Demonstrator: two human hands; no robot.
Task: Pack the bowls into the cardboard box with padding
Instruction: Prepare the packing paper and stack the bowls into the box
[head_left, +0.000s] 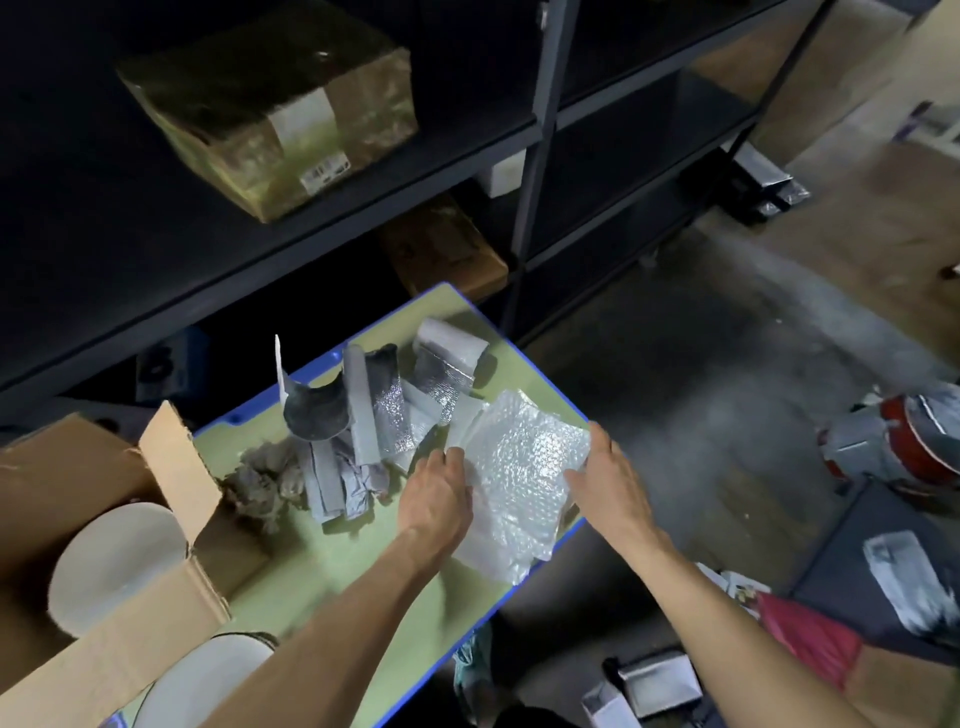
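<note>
A sheet of bubble wrap lies on the right side of the green table. My left hand grips its left edge and my right hand grips its right edge. An open cardboard box stands at the left with a white bowl inside. A second white bowl sits on the table just in front of the box. A dark bowl stands tilted among the padding scraps.
Silver foil padding pieces, a foil roll and grey shredded stuffing clutter the table's middle. Dark metal shelving with a wrapped box rises behind. Red-and-grey items and foil bags lie on the floor at right.
</note>
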